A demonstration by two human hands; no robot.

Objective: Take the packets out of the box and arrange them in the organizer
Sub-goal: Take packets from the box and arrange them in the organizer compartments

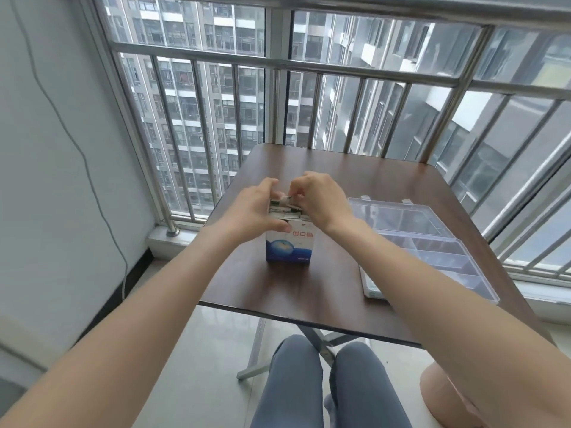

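knees under table [309, 288]; box [287, 245] upright mid-table, organizer [432, 251] open beside it. left hand [256, 208] gripped box top, right hand [321, 200] pinched packets [285, 206]; likely light, thin, slippery, best pinched by edges

I count two hands at the middle of the frame: my left hand [258, 208] and my right hand [321, 200]. Between them stands one box [287, 247]. The packets [282, 208] bunched at its top are too crowded to count. At right of centre lies one clear organizer [432, 251]. All sit on one table [309, 282]. Two knees show at the bottom of the frame.
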